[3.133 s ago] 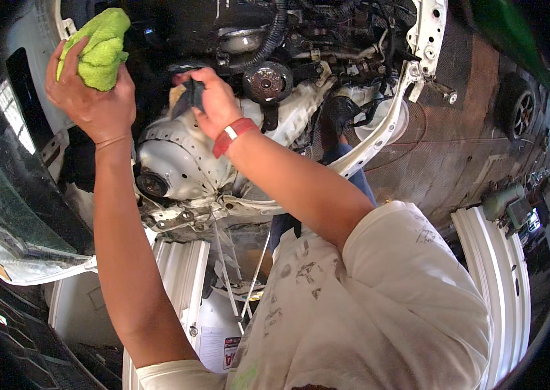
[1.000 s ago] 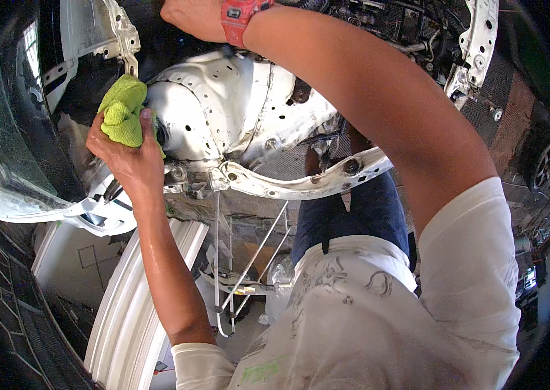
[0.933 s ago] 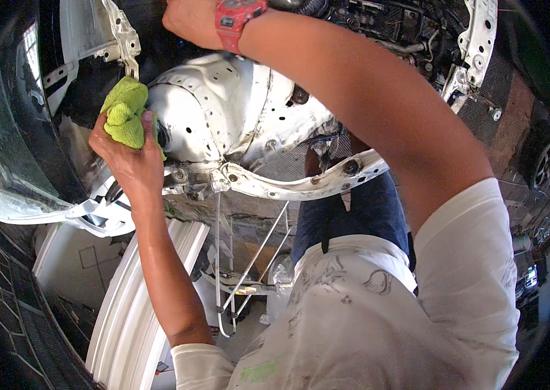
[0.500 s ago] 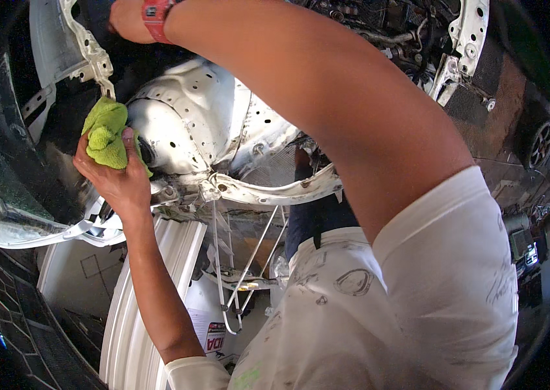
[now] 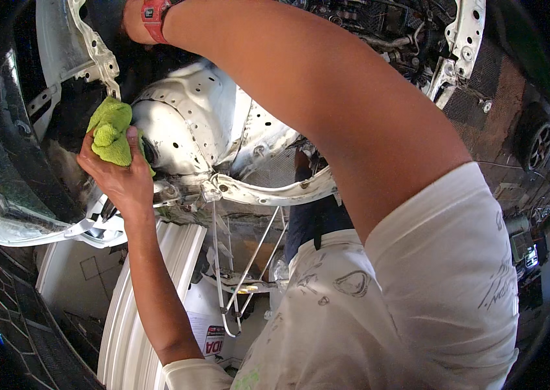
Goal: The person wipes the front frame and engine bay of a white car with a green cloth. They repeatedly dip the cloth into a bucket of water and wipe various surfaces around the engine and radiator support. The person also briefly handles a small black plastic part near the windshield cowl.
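Note:
My left hand (image 5: 122, 172) is closed around a bunched lime-green cloth (image 5: 112, 140), with the thumb along its right side. The cloth sits beside the white metal wheel-arch panel (image 5: 184, 123) of a stripped car body, just below the end of a white perforated bracket (image 5: 102, 58). My right arm reaches across the top of the view to the far left. A red watch is on that wrist, and my right hand (image 5: 134, 23) is over the dark recess behind the panel. Its fingers are lost in shadow and past the upper edge.
A curved white body rail (image 5: 275, 192) runs in front of me. Exposed engine-bay parts (image 5: 385, 39) lie beyond my right arm. A windscreen (image 5: 8, 175) is at the left. Below stand a thin white metal frame (image 5: 223, 273) and a long white ribbed panel (image 5: 151, 286). A wheel (image 5: 540, 146) shows far right.
The whole view has shifted slightly. My left hand still grips the cloth at nearly the same spot, its fingers a little differently set. My right hand stays over the dark recess.

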### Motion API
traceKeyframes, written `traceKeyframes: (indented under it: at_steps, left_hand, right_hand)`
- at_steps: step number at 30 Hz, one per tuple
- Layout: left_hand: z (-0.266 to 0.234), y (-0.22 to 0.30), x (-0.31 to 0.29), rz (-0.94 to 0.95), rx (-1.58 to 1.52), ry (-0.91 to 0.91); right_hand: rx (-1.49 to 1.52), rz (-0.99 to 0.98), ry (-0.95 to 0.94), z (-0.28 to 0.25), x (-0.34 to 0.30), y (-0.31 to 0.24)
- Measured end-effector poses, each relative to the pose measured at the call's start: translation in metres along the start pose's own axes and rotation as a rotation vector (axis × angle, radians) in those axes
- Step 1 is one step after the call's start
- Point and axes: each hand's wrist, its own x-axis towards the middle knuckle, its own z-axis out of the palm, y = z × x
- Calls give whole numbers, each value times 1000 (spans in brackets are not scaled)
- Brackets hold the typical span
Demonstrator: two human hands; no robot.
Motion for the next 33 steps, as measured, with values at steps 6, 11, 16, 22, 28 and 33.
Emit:
traceKeyframes:
  at_steps: [6, 11, 16, 22, 28, 33]
  left_hand:
    - [0, 2, -1, 3, 27, -3]
    - [-1, 0, -2, 9, -11, 9]
    - [-1, -3, 1, 88, 31, 30]
    - [-3, -3, 0, 26, 21, 32]
    - [-4, -1, -1, -44, -13, 23]
    - [-3, -3, -1, 12, -29, 58]
  right_hand:
    - [-118, 7, -2, 10, 3, -3]
    - [-343, -13, -36, 11, 1, -10]
    - [-710, -87, -160, 0, -9, -23]
    - [-712, -191, -182, -27, -61, -25]
    - [-443, -323, 134, -22, -113, -16]
    - [-419, -369, 239, 5, -97, -13]
